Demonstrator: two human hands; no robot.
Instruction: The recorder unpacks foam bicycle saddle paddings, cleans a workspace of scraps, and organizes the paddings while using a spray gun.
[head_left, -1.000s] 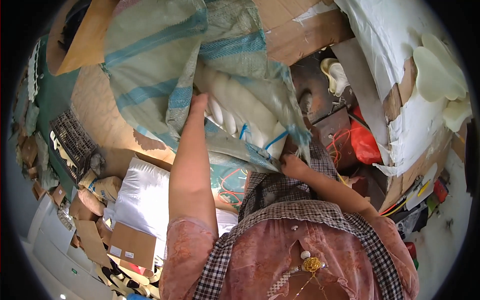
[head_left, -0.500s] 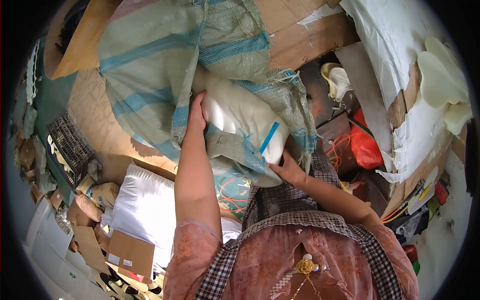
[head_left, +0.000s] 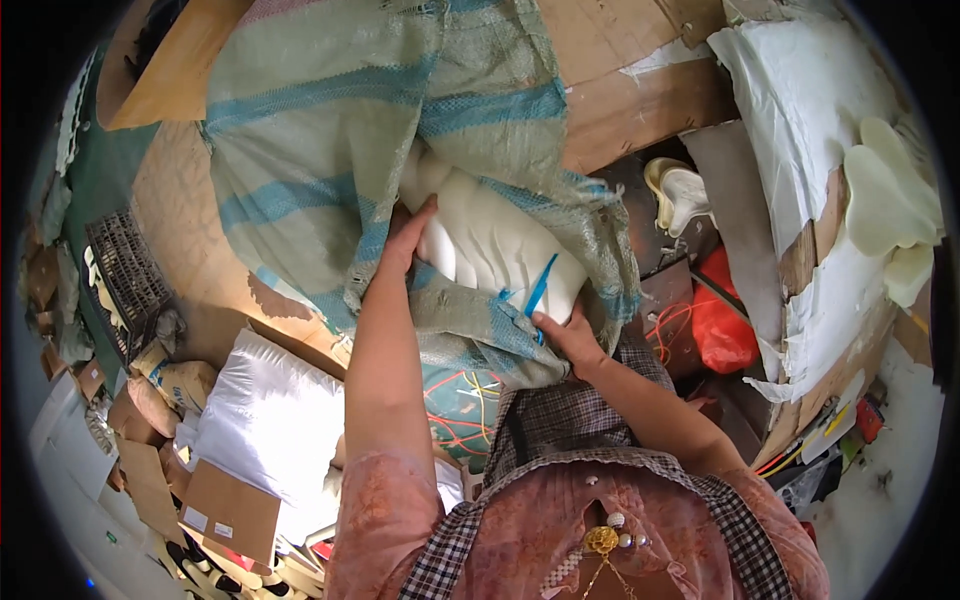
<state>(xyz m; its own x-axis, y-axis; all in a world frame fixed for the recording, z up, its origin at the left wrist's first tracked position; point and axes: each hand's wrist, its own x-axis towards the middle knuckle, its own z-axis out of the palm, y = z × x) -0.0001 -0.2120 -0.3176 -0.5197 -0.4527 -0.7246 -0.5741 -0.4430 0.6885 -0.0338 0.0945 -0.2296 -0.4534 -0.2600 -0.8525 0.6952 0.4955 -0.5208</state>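
The sack (head_left: 300, 140) looks woven plastic, rough and matt — the white bundle (head_left: 500, 230) smooth, faintly glossy.

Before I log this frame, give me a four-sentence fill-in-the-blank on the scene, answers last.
The bundle partly inside the striped woven sack is ____.
The hand nearest the blue strip is the person's ____ one.
The bulging plastic bag in the picture's right half is ____.
The slatted crate is toward the picture's ____ edge.
Missing: white; right; red; left.

the sack (head_left: 310, 140) (slack, rumpled) hems in the left hand (head_left: 408, 238), but the white bundle (head_left: 497, 220) lies uncovered from above.
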